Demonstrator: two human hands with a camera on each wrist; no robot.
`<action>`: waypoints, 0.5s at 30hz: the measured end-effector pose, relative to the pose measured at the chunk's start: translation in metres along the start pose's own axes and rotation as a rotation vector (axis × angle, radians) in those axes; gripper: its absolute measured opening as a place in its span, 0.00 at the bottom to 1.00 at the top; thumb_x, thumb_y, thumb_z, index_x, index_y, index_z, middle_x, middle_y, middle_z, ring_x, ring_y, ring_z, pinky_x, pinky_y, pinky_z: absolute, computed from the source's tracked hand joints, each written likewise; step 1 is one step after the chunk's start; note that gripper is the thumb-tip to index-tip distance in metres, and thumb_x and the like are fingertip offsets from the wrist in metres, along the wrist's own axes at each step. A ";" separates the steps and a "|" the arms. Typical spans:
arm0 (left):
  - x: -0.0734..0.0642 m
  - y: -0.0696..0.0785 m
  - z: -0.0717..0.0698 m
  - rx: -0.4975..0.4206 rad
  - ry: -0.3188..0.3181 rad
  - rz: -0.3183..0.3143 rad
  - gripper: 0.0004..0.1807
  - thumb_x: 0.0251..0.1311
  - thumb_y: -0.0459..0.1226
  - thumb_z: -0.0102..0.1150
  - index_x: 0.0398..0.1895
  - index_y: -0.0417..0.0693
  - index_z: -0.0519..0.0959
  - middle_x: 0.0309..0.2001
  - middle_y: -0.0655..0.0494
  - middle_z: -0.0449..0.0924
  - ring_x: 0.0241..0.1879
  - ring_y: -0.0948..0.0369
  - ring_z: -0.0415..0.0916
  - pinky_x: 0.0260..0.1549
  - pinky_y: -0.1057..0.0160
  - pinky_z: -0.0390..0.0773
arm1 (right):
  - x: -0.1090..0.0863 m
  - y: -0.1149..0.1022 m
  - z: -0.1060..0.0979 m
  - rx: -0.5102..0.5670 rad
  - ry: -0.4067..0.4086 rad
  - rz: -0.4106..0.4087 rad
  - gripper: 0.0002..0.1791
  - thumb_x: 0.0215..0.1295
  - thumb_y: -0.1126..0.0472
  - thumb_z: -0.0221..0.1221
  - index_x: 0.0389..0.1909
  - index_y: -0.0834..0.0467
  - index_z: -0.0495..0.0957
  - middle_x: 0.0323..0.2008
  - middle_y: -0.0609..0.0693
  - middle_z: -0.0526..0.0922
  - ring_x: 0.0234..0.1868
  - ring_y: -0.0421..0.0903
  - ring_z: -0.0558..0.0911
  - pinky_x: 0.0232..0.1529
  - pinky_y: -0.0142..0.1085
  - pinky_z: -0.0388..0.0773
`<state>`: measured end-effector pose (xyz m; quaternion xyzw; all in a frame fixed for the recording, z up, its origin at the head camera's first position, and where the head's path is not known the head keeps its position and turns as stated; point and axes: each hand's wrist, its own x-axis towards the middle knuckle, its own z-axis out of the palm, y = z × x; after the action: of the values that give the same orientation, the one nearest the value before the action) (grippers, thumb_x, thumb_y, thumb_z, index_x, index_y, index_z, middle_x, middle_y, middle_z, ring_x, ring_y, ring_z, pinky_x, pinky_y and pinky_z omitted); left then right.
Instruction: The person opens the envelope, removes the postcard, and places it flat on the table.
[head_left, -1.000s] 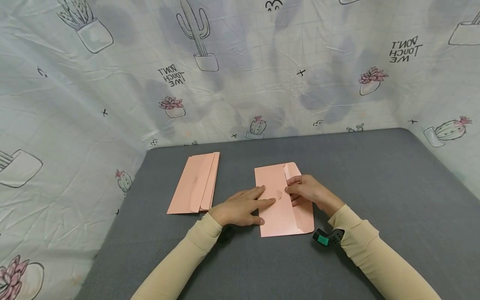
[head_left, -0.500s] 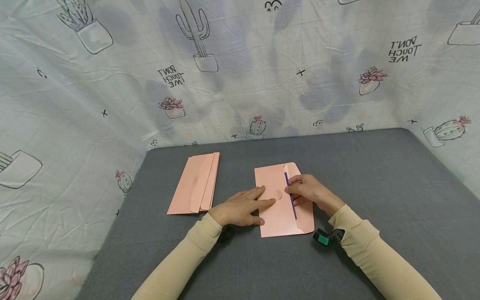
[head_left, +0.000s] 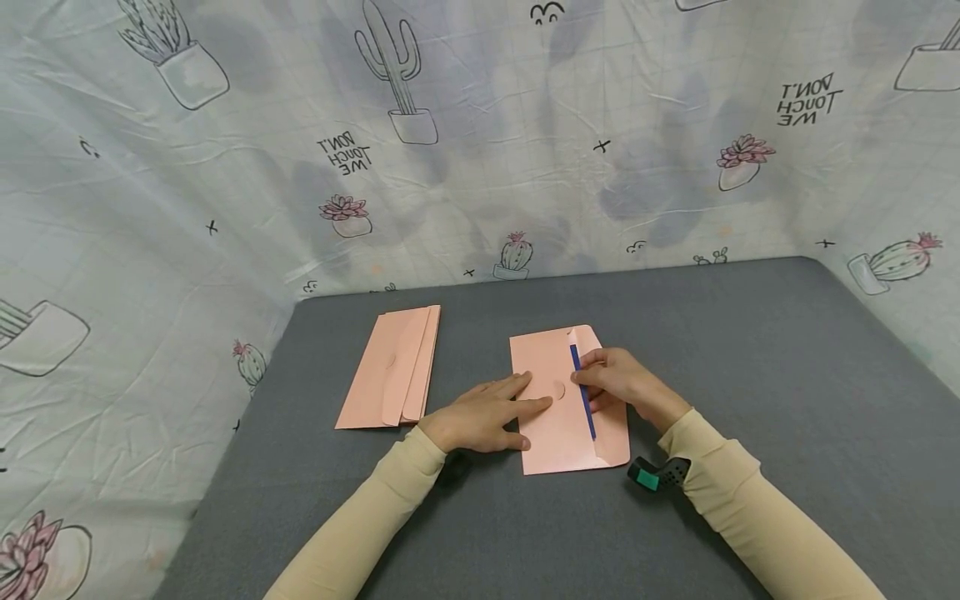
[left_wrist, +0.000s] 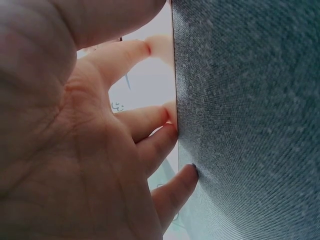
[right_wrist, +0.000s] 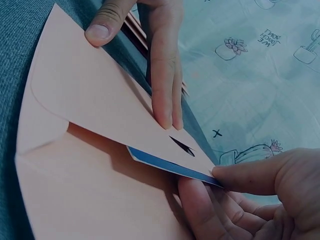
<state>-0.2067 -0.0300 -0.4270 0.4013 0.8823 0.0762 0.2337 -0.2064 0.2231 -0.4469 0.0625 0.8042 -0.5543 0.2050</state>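
Observation:
A pink envelope (head_left: 555,442) lies on the grey table with its flap side unfolded to the right. My left hand (head_left: 480,418) presses on its left part with spread fingers. Out of the envelope's opening shows the narrow edge of a blue card (head_left: 587,412). My right hand (head_left: 628,385) pinches that edge; in the right wrist view the thumb is above the blue card (right_wrist: 162,164) and a finger below it. Most of the card is hidden inside the envelope. The left wrist view shows the left palm (left_wrist: 75,150) and fingertips at the table's surface.
A stack of pink envelopes (head_left: 386,367) lies to the left, close to the left wrist. Grey cloth covers the table (head_left: 750,350). Behind it hangs a white curtain (head_left: 480,183) printed with cacti. A dark band with a green patch (head_left: 647,479) is on the right wrist.
The blue card's edge has come out of the envelope's opening and shows a little wider now, moving right. The left hand and envelope have stayed in place.

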 end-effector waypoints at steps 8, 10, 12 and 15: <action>0.001 -0.001 0.000 -0.001 0.007 0.009 0.38 0.69 0.50 0.61 0.79 0.66 0.59 0.83 0.49 0.43 0.83 0.54 0.42 0.78 0.45 0.52 | -0.001 0.000 0.000 -0.010 0.008 -0.015 0.20 0.72 0.58 0.59 0.57 0.68 0.72 0.28 0.51 0.83 0.23 0.39 0.83 0.29 0.34 0.85; 0.000 0.000 0.000 -0.006 0.007 0.009 0.38 0.69 0.50 0.61 0.79 0.65 0.59 0.83 0.49 0.43 0.83 0.53 0.42 0.78 0.45 0.52 | 0.000 0.000 0.000 -0.008 0.016 -0.008 0.20 0.72 0.58 0.60 0.57 0.67 0.73 0.29 0.52 0.83 0.23 0.39 0.83 0.30 0.34 0.85; 0.000 0.000 0.000 -0.006 0.005 0.007 0.38 0.68 0.50 0.61 0.79 0.66 0.59 0.83 0.49 0.43 0.83 0.53 0.42 0.78 0.45 0.52 | 0.000 0.001 0.000 -0.007 0.017 -0.007 0.20 0.72 0.58 0.60 0.57 0.67 0.72 0.30 0.52 0.83 0.23 0.39 0.83 0.30 0.35 0.85; -0.001 0.001 0.000 -0.002 0.007 0.003 0.38 0.68 0.50 0.61 0.79 0.66 0.59 0.83 0.49 0.43 0.83 0.53 0.43 0.78 0.45 0.52 | 0.000 0.002 -0.001 -0.008 0.019 -0.010 0.21 0.72 0.58 0.60 0.58 0.68 0.72 0.30 0.53 0.83 0.25 0.40 0.83 0.31 0.34 0.85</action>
<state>-0.2059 -0.0299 -0.4263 0.4023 0.8824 0.0789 0.2307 -0.2062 0.2248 -0.4479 0.0630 0.8086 -0.5515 0.1951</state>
